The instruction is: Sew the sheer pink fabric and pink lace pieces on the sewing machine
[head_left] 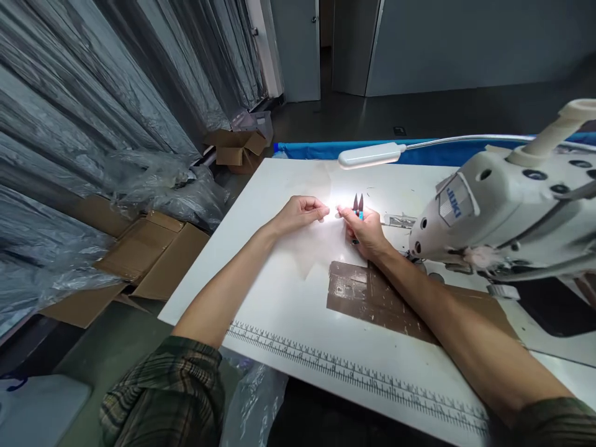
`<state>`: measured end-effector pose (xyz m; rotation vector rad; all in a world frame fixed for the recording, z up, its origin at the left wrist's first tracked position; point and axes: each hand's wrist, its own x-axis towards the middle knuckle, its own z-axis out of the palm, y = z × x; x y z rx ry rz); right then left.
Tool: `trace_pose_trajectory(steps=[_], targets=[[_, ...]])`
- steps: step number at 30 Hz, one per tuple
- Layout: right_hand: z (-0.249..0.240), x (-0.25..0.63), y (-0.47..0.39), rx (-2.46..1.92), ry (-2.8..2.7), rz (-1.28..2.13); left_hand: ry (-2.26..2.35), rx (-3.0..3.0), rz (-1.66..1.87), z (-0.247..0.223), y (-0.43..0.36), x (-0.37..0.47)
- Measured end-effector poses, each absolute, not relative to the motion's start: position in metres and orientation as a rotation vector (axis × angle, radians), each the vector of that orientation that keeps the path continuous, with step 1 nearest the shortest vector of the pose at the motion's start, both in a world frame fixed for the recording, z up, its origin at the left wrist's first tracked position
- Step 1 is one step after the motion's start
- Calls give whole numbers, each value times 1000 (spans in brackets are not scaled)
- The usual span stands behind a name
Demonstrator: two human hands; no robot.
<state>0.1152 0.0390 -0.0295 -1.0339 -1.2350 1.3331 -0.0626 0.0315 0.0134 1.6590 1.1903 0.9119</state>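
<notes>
A thin, sheer whitish fabric (305,251) lies under and between my hands, nearly lost against the white table. My left hand (302,211) is closed in a pinch at the fabric, thumb against fingertips. Just to its right, my right hand (365,233) is wrapped around a pair of thread snips (358,206) with blue on the handle. Their two dark blades point away from me, slightly apart. The thumb and forefinger of that hand also pinch close to the fabric, but glare from the lamp hides what is between them.
A white JUKI sewing machine (503,205) stands at the right. The lamp (371,155) hangs over the far side of the table (279,298). Brown tape (349,288) covers part of the surface by a printed ruler (335,365). Cardboard boxes (153,248) sit on the floor at left.
</notes>
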Motion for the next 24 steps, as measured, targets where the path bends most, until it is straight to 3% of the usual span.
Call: trace_pose_trajectory(steps=[17,24], targets=[[-28,124,43,-869,-1025,1537,1246,1508,1001,1,28,-68],[-34,118,43,-959,-1013,1406,1240,1571,991,-1,28,-67]])
